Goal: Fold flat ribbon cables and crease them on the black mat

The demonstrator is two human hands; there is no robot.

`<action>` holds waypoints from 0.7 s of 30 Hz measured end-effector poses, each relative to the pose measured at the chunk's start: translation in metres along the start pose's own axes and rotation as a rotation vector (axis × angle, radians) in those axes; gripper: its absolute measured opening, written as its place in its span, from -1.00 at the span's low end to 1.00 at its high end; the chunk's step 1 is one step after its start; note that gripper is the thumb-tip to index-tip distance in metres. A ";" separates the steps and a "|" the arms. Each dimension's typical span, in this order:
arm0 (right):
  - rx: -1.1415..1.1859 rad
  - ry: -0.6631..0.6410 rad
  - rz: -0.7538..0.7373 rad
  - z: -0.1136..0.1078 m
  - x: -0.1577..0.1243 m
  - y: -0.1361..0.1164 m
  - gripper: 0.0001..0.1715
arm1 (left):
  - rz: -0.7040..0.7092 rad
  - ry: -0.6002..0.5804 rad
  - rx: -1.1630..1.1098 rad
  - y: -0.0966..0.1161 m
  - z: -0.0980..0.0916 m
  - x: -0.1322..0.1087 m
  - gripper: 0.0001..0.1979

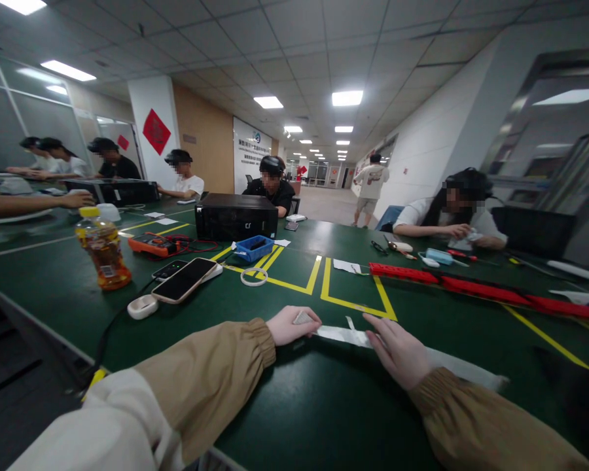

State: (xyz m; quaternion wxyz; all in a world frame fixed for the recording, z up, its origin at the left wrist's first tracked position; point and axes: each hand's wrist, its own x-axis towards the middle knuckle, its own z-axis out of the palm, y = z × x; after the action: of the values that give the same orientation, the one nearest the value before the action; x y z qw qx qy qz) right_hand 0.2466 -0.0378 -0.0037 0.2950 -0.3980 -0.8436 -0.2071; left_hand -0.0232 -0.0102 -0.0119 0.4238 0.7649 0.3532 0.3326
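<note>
A long, flat white strip (346, 335) lies across the green table in front of me; its exact material is unclear. My left hand (292, 325) is closed on the strip's left end, with a small whitish piece showing at the thumb and fingers. Over the strip's middle rests my right hand (400, 353), its fingers stretched out and apart. The strip continues under that hand to the right, where it widens. A short white tab (350, 323) sticks up from it between my hands.
Beyond my hands are a white ring (254, 277), a blue tray (254, 248) and a red strip-shaped bundle (471, 288). To the left stand a drink bottle (103, 248), a phone (185, 280) and an orange multimeter (156, 244). Co-workers sit around the table.
</note>
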 end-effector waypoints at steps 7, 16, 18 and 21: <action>0.019 0.000 -0.275 -0.012 0.003 -0.011 -0.69 | 0.070 0.233 -0.118 0.003 -0.002 0.002 -0.69; 0.280 -0.252 0.116 0.009 -0.002 -0.003 -0.54 | 0.099 0.433 -0.210 0.008 -0.008 0.004 -0.63; 0.384 -0.182 0.313 0.016 -0.005 0.006 -0.43 | 0.100 0.467 -0.223 0.008 -0.009 0.004 -0.63; 0.607 -0.065 0.589 0.020 -0.006 0.012 -0.22 | 0.092 0.487 -0.237 0.010 -0.010 0.004 -0.62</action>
State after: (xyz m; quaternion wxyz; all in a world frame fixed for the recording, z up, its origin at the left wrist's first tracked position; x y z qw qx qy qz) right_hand 0.2524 -0.0217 -0.0212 0.4186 -0.5234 -0.7256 0.1562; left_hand -0.0267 -0.0071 0.0019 0.3975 0.6226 0.3682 0.5645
